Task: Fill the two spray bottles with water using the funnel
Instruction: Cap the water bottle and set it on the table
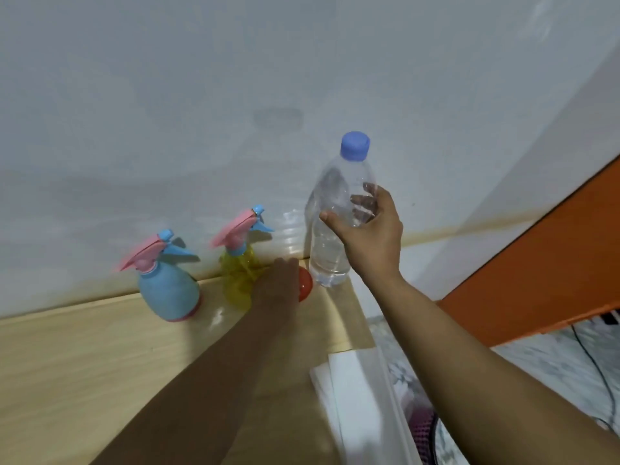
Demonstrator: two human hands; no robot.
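A blue spray bottle with a pink trigger stands on the wooden table near the wall. To its right stands a yellow spray bottle, also with a pink and blue head. My right hand grips a clear water bottle with a blue cap, upright, its base just above the table's far corner. My left hand reaches between the yellow bottle and a red funnel, covering most of the funnel. The frame does not show whether its fingers hold anything.
A white wall rises directly behind the bottles. White paper sheets lie at the table's right edge. Beyond that edge are an orange panel, a marbled floor and a black cable.
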